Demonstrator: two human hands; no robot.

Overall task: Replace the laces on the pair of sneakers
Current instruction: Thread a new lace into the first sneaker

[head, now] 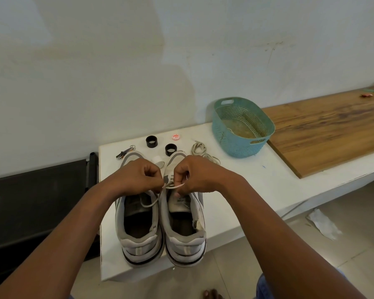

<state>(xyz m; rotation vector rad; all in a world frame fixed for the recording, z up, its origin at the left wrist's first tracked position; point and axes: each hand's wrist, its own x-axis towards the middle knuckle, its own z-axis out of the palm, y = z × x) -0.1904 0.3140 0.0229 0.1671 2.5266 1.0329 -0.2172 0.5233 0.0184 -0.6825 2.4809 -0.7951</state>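
Head | both hands, left hand and right hand, pinch lace | eyelets hidden

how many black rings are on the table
2. One ring sits near the wall, left of the red cap; the other ring lies nearer, just beyond the right sneaker. The hands could hide more.

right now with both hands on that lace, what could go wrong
The left hand and right hand each pinch the thin white lace above the right grey-and-white sneaker; a hard tug could slip it from either grip. Both sneakers' heels sit near the white table's front edge, so pulling toward the body might drag the left grey-and-white sneaker off.
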